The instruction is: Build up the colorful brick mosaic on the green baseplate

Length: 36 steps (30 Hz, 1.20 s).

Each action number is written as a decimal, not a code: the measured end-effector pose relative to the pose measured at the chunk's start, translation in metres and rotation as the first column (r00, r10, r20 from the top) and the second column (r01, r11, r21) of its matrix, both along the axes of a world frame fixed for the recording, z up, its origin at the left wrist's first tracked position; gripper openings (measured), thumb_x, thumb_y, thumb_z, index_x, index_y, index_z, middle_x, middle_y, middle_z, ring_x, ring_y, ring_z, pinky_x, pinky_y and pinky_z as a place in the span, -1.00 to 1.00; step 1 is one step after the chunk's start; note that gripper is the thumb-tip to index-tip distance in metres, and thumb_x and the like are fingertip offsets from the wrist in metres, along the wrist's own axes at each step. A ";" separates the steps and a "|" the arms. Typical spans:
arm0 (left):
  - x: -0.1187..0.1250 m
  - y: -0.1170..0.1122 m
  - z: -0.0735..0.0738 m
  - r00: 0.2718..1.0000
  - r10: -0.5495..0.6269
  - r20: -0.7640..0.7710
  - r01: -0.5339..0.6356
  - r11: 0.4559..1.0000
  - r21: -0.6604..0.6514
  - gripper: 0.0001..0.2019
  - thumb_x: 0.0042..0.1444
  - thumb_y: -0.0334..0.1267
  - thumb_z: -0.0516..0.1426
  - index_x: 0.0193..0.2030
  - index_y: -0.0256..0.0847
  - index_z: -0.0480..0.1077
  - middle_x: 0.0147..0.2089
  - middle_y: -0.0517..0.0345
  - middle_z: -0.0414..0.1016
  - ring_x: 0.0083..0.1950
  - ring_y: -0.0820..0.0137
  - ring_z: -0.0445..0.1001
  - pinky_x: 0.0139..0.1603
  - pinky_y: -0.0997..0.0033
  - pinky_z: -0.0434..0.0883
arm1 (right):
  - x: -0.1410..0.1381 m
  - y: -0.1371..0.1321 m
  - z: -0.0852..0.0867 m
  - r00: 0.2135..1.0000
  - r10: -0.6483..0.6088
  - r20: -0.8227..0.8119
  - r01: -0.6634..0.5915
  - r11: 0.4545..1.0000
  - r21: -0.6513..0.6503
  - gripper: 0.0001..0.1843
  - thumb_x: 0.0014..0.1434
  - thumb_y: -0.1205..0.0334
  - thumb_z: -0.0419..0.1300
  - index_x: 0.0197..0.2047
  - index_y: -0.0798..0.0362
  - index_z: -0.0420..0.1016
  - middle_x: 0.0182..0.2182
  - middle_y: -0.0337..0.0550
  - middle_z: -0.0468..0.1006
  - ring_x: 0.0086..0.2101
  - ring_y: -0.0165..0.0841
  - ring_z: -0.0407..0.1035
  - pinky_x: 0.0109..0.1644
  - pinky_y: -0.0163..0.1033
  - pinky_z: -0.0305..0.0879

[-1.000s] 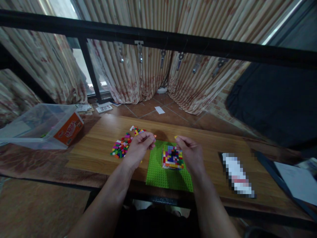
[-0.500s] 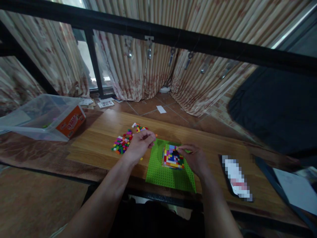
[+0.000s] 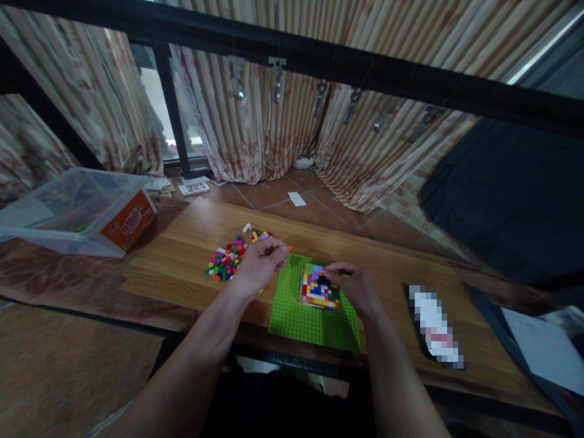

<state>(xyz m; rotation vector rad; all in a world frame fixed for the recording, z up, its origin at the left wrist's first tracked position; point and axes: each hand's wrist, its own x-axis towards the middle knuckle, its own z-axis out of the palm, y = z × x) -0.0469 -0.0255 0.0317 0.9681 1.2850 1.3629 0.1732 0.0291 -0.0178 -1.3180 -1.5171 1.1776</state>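
A colourful block of stacked toy bricks (image 3: 314, 297) stands on a green baseplate (image 3: 296, 328). My right hand (image 3: 356, 285) reaches over its back right part, thumb and fingers pinched together at the top bricks. Whatever is between those fingertips is too small to make out. To the left, my left hand (image 3: 262, 261) hovers near the plate's back left corner with its fingers closed in a pinch. What it holds, if anything, is hidden. Beside that hand lies a pile of loose toy bricks (image 3: 222, 263) in many colours, partly covered by the hand.
The wooden board (image 3: 173, 261) carries all this. A clear plastic bin (image 3: 68, 240) with an orange label stands at the left. On the right lie a blurred-out phone-shaped object (image 3: 435, 328) and a white sheet (image 3: 542, 347). A dark bar (image 3: 292, 42) with hanging clips crosses the far side.
My right hand's fingertips have shifted slightly left and farther back over the stacked bricks. The left hand stays nearly where it was, still pinched.
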 end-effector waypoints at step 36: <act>0.031 0.002 -0.010 0.988 -0.156 -0.012 0.156 0.988 -0.015 -0.94 0.01 -0.33 0.21 -0.38 -0.28 0.46 -0.47 0.25 0.43 -0.47 0.53 0.32 -0.38 0.48 0.28 | -0.019 -0.023 0.031 0.989 -0.069 -0.134 0.081 0.993 0.086 -0.69 -0.03 -0.06 0.34 -0.41 0.03 0.59 -0.46 -0.21 0.57 -0.41 -0.35 0.39 -0.28 -0.24 0.31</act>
